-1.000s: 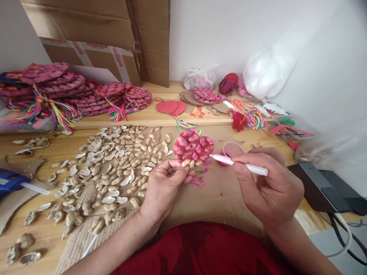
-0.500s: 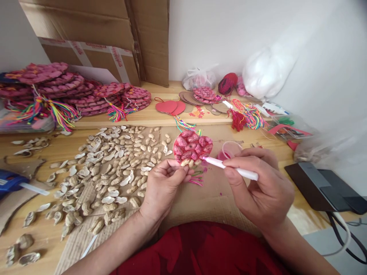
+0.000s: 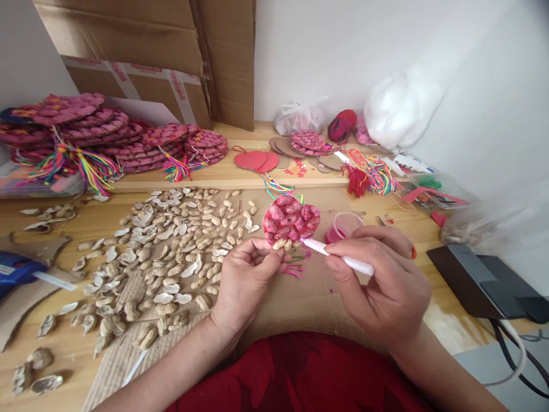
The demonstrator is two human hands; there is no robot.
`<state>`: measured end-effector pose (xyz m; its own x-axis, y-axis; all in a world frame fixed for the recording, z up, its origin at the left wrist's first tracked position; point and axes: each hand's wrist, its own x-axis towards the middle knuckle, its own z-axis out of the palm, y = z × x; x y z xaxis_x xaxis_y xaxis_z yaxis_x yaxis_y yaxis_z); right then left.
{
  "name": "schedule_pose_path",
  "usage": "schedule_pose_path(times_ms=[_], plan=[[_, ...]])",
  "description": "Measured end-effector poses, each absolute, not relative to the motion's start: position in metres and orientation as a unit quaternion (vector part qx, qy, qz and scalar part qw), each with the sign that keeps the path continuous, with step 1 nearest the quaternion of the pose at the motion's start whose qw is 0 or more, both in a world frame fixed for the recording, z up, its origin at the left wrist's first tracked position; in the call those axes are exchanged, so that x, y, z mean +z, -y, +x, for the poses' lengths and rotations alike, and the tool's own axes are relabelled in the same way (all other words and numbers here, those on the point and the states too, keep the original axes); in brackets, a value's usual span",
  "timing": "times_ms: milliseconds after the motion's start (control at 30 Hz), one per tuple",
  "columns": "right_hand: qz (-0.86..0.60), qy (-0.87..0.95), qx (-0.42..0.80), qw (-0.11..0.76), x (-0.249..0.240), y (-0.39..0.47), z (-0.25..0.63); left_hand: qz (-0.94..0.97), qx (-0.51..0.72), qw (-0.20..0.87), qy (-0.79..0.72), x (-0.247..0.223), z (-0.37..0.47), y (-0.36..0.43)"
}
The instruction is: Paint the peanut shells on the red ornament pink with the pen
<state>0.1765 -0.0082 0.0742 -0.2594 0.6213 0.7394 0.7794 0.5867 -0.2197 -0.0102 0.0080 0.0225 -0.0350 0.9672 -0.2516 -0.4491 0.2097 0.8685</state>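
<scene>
Between the thumb and fingers of my left hand [image 3: 253, 274] is the lower edge of a round red disc [image 3: 291, 220] covered with peanut shells. Most of its shells are painted pink; those at the bottom edge are still pale tan. My right hand [image 3: 380, 280] is closed around a white paintbrush [image 3: 338, 256], its tip touching or very near the disc's lower right shells. A clear plastic cup [image 3: 346, 223] holding pink paint stands just behind the right hand. Pink and green strings [image 3: 294, 269] show below the disc.
Peanut shells [image 3: 171, 240] spread over cardboard on the left. A blue glue gun [image 3: 19, 273] lies at the far left. Stacked pink shell discs [image 3: 81, 123] with tassels fill the rear shelf's left. A black device [image 3: 484, 283] sits at right, below plastic bags.
My right hand has shifted slightly left, bringing the brush tip along the disc's lower edge. My left hand keeps its hold on the disc, and the view has moved a little.
</scene>
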Motion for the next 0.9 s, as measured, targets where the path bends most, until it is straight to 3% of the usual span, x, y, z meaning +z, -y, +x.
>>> schedule_pose_path(times_ms=[900], plan=[[-0.449,0.786,-0.136,0.403,0.0731,0.0102,0.1732,0.354,0.551,0.594,-0.468,0.0176,-0.0128,-0.0081]])
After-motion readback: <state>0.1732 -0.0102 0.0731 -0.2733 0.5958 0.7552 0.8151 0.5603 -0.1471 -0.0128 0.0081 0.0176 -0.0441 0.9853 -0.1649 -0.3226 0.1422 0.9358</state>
